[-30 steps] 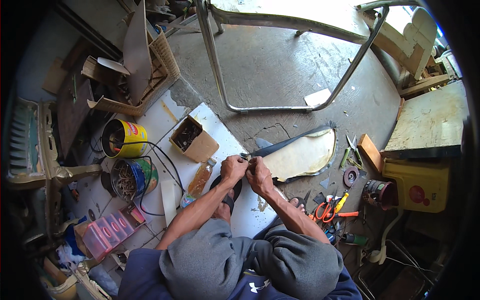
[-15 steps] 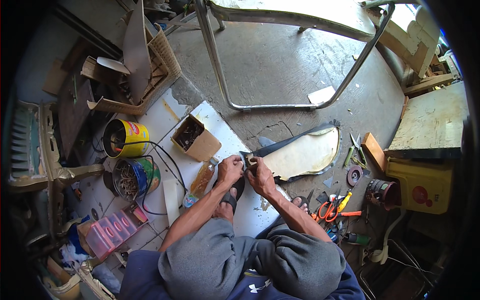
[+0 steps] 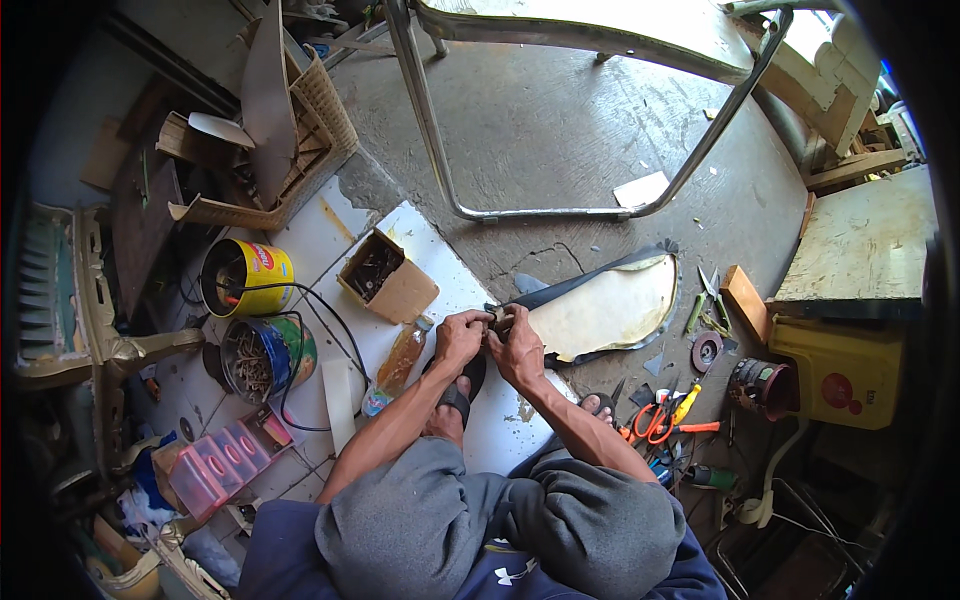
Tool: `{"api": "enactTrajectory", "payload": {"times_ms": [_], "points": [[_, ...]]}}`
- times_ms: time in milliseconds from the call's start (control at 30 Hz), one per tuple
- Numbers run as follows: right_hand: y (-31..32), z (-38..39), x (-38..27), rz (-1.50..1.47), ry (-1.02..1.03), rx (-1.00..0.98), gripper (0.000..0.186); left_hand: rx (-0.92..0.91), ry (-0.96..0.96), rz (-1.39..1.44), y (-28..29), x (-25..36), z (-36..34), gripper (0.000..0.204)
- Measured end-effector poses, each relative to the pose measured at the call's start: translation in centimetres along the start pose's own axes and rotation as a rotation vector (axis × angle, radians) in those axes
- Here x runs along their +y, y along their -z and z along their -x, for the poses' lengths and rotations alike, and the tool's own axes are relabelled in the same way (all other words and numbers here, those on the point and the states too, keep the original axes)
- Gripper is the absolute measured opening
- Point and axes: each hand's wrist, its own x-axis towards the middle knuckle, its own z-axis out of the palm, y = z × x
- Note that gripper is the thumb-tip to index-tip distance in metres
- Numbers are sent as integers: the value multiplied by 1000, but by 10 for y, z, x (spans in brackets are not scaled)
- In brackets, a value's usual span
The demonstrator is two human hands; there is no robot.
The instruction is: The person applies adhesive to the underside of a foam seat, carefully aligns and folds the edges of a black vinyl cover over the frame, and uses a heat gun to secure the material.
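Bottle point(image 3: 402, 358) and carton point(image 3: 408, 291) near left fingers point(image 3: 471, 318)

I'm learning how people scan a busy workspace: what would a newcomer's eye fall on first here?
Probably the left hand and right hand, close together near the middle, with the cream, dark-edged panel just to their right. Next might come the bent metal tube frame across the top, then the bright yellow can at left and the yellow-handled tool at right.
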Motion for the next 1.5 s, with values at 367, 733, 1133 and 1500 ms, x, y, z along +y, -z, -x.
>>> {"api": "enactTrajectory", "payload": {"times_ms": [367, 733, 1133, 1500], "points": [[6, -3, 0, -65, -161, -75, 42, 116, -33, -119, -5, 15, 15, 24], [8, -4, 6, -91, -121, -76, 36, -84, -120, -271, 9, 11, -1, 22], [12, -5, 6, -31, -118, -119, 33, -127, 19, -139, 12, 29, 12, 21], [19, -5, 8, -8, -107, -162, 31, -255, 97, -167, 19, 34, 1, 27]]}}
